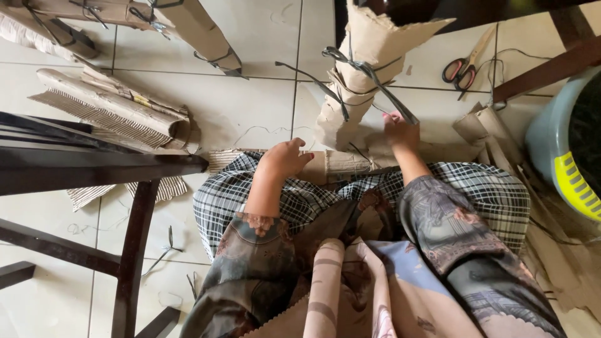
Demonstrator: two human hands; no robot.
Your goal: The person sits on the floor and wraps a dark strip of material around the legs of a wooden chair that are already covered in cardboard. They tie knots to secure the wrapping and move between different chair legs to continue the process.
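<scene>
The rolled brown cardboard bundle tied with black cord [354, 81] stands tilted on the tiled floor [250, 112], just in front of the checked lap. The right hand [400, 131] pinches a loose end of the black cord [391, 100], fingers together on it. The left hand [285, 156] rests curled, fingers closed on nothing I can see. I think the bundle may tip over, because nothing steadies it; the red-handled scissors [462, 70] lie well apart.
</scene>
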